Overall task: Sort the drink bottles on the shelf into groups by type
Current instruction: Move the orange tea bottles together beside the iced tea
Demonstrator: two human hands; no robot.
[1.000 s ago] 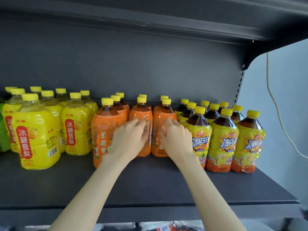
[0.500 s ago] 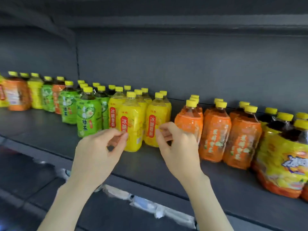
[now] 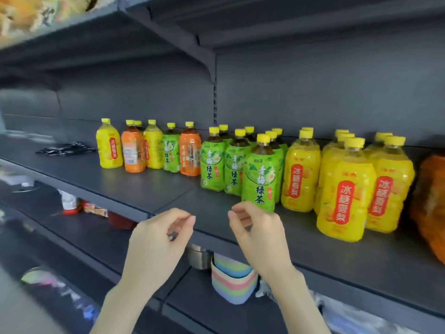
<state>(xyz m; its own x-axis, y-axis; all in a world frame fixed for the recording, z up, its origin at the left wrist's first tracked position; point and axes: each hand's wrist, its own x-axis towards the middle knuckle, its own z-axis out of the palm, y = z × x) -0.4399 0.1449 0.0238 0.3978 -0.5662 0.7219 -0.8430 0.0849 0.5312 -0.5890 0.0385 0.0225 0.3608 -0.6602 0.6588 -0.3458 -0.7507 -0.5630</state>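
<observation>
The orange bottle [image 3: 431, 203] is blurred and cut off at the right edge.

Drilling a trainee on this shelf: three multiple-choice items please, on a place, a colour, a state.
1. The green-label bottles stand where, against the big yellow bottles? A left in view B right in view C shelf below
2. The cap colour? A red B yellow C white
3. The hands? A left grips a bottle B right grips a bottle C both hold nothing
A: the green group sits left of the yellows. B: every visible cap is yellow. C: left hand and right hand hover bare.
</observation>
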